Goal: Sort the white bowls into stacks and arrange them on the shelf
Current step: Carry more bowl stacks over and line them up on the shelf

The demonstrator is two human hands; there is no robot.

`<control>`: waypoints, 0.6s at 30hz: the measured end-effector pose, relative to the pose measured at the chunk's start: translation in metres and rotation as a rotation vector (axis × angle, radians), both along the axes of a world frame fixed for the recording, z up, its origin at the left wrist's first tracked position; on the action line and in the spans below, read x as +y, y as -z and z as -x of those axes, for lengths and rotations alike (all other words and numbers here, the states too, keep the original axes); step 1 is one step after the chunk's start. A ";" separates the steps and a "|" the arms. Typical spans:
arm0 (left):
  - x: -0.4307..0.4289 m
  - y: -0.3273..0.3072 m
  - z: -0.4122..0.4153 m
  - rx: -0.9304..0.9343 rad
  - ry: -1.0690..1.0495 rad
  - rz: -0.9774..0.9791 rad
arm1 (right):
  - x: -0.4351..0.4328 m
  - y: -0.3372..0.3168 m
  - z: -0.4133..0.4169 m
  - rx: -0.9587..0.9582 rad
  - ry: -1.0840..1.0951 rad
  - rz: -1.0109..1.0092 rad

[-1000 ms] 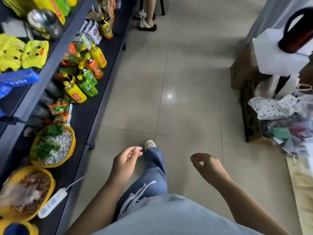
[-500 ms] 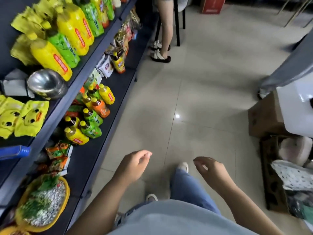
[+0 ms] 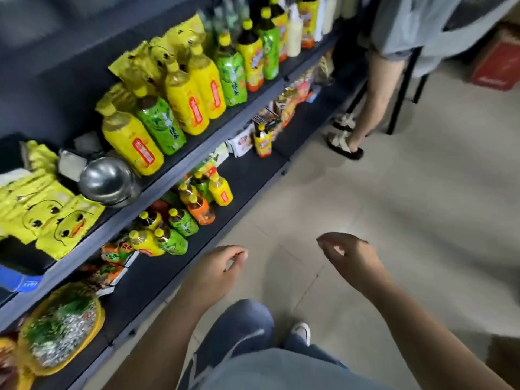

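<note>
No white bowls show in the head view. My left hand [image 3: 218,270] hangs over the floor beside the bottom shelf [image 3: 168,273], fingers loosely curled, holding nothing. My right hand [image 3: 347,256] hovers to its right over the tiles, fingers bent and apart, also empty. A dark shelving unit [image 3: 197,156] runs along my left, stocked with yellow and green drink bottles [image 3: 180,105]. An upturned steel bowl [image 3: 108,181] sits on the middle shelf next to yellow duck-print packets [image 3: 47,218].
Yellow baskets [image 3: 97,323] of packaged food lie on the bottom shelf at lower left. Another person's legs [image 3: 371,105] in sandals stand ahead by a black chair frame [image 3: 403,88]. A red box [image 3: 496,66] sits far right. Tiled floor [image 3: 394,206] stretches ahead.
The view has tilted up and swung toward the shelves, so more shelf levels and the standing person appear. Both hands stay empty in front of me; my legs have stepped forward.
</note>
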State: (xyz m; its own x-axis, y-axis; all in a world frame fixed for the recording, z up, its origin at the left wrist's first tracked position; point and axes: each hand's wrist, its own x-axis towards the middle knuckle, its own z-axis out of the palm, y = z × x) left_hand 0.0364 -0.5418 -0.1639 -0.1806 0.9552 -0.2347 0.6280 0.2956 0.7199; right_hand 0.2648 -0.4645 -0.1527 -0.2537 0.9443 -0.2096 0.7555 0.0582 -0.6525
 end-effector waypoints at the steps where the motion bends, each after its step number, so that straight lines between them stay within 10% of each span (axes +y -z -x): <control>1: 0.016 -0.007 0.004 0.004 -0.047 -0.025 | 0.025 -0.007 0.010 0.017 -0.055 -0.034; 18: 0.217 -0.178 0.196 0.287 -0.546 -0.686 | 0.326 -0.185 0.289 0.378 -0.887 -0.534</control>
